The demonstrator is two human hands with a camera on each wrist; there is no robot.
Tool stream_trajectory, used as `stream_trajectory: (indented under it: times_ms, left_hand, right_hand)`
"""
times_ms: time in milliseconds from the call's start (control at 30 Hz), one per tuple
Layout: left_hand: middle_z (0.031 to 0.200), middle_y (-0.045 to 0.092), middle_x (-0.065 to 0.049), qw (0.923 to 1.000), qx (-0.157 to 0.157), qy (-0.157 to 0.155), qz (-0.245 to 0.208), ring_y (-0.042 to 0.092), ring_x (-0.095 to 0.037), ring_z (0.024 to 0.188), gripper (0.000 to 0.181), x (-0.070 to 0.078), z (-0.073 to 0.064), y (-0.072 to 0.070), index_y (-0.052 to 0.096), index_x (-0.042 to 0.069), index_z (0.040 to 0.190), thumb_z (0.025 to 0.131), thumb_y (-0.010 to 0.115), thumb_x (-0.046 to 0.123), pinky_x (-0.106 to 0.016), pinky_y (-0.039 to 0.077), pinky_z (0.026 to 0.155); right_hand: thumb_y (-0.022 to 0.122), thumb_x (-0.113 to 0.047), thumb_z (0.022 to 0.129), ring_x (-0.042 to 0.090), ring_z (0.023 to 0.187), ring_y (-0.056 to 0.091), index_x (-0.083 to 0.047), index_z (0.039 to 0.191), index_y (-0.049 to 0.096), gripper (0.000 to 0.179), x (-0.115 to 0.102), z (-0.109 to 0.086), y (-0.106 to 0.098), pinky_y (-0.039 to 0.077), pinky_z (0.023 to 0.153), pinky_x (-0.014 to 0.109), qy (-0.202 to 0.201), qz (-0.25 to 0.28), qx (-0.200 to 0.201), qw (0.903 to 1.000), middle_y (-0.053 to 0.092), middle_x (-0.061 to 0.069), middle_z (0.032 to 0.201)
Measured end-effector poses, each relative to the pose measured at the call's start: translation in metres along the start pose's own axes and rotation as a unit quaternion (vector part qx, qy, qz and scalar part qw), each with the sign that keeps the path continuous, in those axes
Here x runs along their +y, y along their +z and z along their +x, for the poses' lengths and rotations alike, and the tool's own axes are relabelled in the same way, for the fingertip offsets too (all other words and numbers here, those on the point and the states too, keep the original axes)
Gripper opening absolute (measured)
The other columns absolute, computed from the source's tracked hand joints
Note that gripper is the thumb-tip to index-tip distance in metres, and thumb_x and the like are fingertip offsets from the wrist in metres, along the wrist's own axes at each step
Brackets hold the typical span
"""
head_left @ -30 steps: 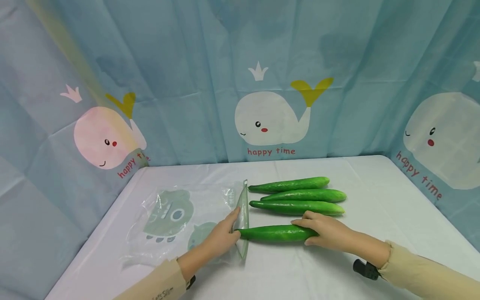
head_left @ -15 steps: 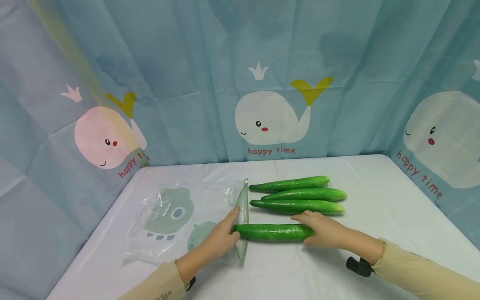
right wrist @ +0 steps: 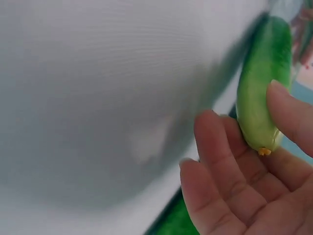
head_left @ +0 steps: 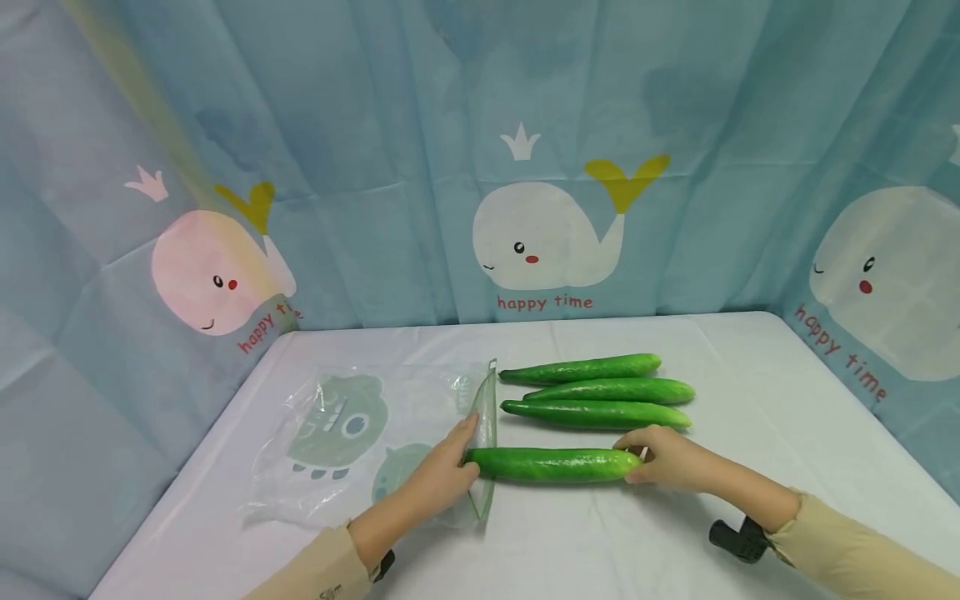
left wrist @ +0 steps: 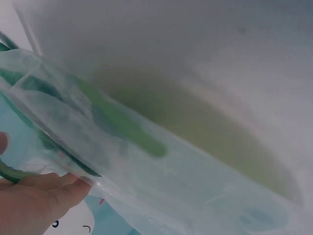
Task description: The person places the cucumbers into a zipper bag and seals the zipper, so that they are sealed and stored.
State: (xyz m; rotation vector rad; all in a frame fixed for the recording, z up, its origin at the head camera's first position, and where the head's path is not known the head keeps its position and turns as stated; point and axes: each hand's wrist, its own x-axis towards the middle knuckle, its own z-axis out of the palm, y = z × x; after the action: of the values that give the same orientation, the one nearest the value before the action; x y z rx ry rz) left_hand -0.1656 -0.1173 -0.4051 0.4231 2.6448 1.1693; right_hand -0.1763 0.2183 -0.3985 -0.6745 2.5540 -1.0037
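Observation:
A long green cucumber (head_left: pixel 551 464) lies across the front of the table, its left end inside the mouth of a clear zip bag (head_left: pixel 420 392) with green cartoon prints. My left hand (head_left: pixel 435 479) grips the bag's mouth at its near side, holding the green-edged opening apart. Through the film in the left wrist view, a blurred green shape (left wrist: pixel 122 117) shows. At the cucumber's pale right end is my right hand (head_left: pixel 675 460); thumb and fingers pinch that tip (right wrist: pixel 259 122) in the right wrist view. The cucumber's left end is hidden.
Behind the held cucumber, three more cucumbers (head_left: pixel 607 390) lie side by side, close to the bag's opening. White cloth (head_left: pixel 765 392) covers the table. A blue curtain (head_left: pixel 390 208) with whale prints stands along the back and sides.
The cucumber has slid slightly left into the bag's mouth. My right hand first moved left with it, then shifted right to its pale end. The left hand has barely moved.

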Motion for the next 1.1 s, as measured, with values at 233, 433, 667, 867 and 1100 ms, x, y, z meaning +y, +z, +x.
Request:
stream_trajectory:
  times_ms: [233, 433, 667, 867, 1100]
  left_hand:
    - [0.158, 0.019, -0.020, 0.9999, 0.009, -0.008, -0.001, 0.017, -0.037, 0.145, 0.071, 0.000, -0.001, -0.002, 0.019, 0.002, 0.154, 0.089, 0.047, 0.006, -0.053, 0.017, 0.114]
    - [0.157, 0.021, -0.021, 0.9999, 0.012, -0.007, 0.002, 0.018, -0.037, 0.144, 0.071, 0.003, -0.003, -0.005, 0.020, 0.001, 0.154, 0.088, 0.046, 0.005, -0.053, 0.018, 0.114]
    - [0.158, 0.021, -0.019, 0.9998, 0.016, -0.008, 0.001, 0.017, -0.037, 0.145, 0.071, 0.007, -0.004, -0.007, 0.021, 0.001, 0.154, 0.088, 0.047, 0.005, -0.052, 0.018, 0.114]
    - [0.158, 0.021, -0.018, 0.9999, 0.012, 0.005, 0.009, 0.016, -0.036, 0.145, 0.070, 0.005, -0.004, -0.007, 0.020, 0.000, 0.154, 0.089, 0.047, 0.005, -0.052, 0.017, 0.115]
    - [0.157, 0.021, -0.020, 0.9996, 0.018, 0.013, 0.015, 0.016, -0.037, 0.145, 0.071, 0.004, -0.005, -0.008, 0.021, -0.001, 0.153, 0.088, 0.047, 0.003, -0.052, 0.017, 0.115]
  right_hand:
    - [0.071, -0.011, 0.087, 0.017, 0.075, 0.060, 0.015, 0.119, 0.060, 0.042, -0.009, 0.008, -0.002, 0.050, 0.061, 0.030, 0.012, 0.073, 0.009, 0.9972, 0.069, 0.009, 0.087]
    - [0.068, -0.014, 0.090, 0.024, 0.080, 0.069, 0.017, 0.124, 0.054, 0.048, -0.013, 0.015, 0.002, 0.056, 0.070, 0.037, 0.079, 0.185, 0.017, 0.9794, 0.072, 0.013, 0.089]
    - [0.064, -0.018, 0.093, 0.028, 0.081, 0.071, 0.013, 0.118, 0.057, 0.040, -0.014, 0.028, 0.017, 0.056, 0.070, 0.038, 0.089, 0.255, 0.009, 0.9628, 0.072, 0.017, 0.092]
    - [0.059, -0.019, 0.097, 0.026, 0.082, 0.071, 0.009, 0.111, 0.062, 0.032, -0.023, 0.042, 0.030, 0.057, 0.071, 0.037, 0.102, 0.293, 0.018, 0.9505, 0.071, 0.018, 0.094]
    - [0.060, -0.019, 0.096, 0.024, 0.080, 0.072, 0.008, 0.112, 0.063, 0.031, -0.030, 0.060, 0.042, 0.058, 0.071, 0.036, 0.116, 0.312, 0.035, 0.9424, 0.071, 0.018, 0.094]
